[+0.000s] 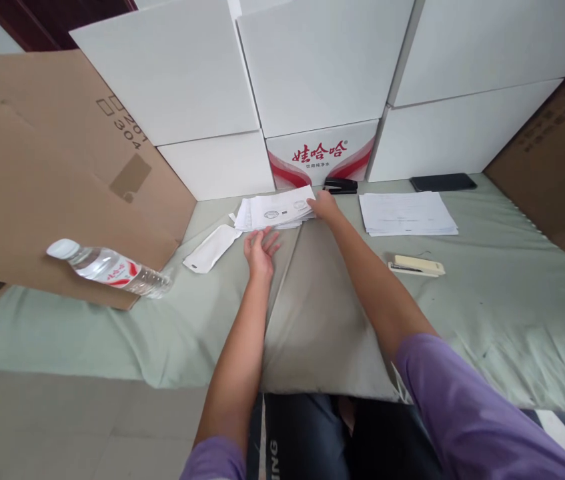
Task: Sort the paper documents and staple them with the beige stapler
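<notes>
A stack of white printed papers [279, 207] with round stamps lies loosely fanned on the cloth-covered table. My right hand [324, 204] is closed on the right edge of the top sheet. Just in front of the stack, my left hand [261, 252] is palm up with its fingers apart, fingertips close to the front edge; whether they touch it I cannot tell. Left of that hand lies a flat white pouch [213, 249]. Behind my right hand is a black stapler [341, 186], partly hidden by the hand.
A second paper pile [409, 213] lies to the right, with a cream stapler [416, 265] in front and a black phone [443, 182] behind. A tilted-looking water bottle [112, 269] stands at left. White boxes [322, 67] wall the back; brown cardboard [47, 173] flanks the left.
</notes>
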The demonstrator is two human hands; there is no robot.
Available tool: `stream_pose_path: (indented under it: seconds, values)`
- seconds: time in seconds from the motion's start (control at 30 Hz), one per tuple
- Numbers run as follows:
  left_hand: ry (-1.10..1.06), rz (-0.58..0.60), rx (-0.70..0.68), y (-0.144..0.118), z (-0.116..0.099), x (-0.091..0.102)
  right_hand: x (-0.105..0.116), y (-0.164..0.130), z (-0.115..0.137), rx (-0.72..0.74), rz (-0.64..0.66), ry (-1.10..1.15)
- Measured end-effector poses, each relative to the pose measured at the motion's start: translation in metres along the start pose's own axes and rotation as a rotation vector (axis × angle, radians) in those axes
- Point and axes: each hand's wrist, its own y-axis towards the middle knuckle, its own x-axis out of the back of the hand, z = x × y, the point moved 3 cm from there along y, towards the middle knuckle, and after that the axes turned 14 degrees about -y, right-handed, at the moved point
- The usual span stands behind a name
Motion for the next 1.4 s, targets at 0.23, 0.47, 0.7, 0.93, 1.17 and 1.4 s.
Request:
stream_pose_path:
  seconds: [0.23, 0.47, 0.7, 0.93, 1.17, 1.4]
  values:
    - [0.061, -0.046, -0.014, 0.002, -0.003, 0.002, 0.001, -0.037, -0.015, 0.231, -0.015, -0.515]
    - [0.113, -0.017, 0.019, 0.001, -0.004, -0.001, -0.033, -0.04, -0.008, 0.493, 0.119, -0.64]
    - [0.113, -0.004, 0.023, 0.0, -0.005, -0.003, -0.029, -0.044, 0.001, 0.511, 0.026, -0.603]
    - [0.104, -0.011, 0.036, -0.001, -0.007, -0.003, -0.023, -0.046, 0.01, 0.472, -0.097, -0.623]
    - [0.108, 0.048, 0.056, 0.003, -0.003, -0.001, -0.009, -0.057, 0.033, 0.5, -0.082, -0.615]
    - [0.057, 0.088, 0.079, 0.009, 0.0, 0.0, -0.013, -0.091, 0.08, 0.691, 0.095, -0.673]
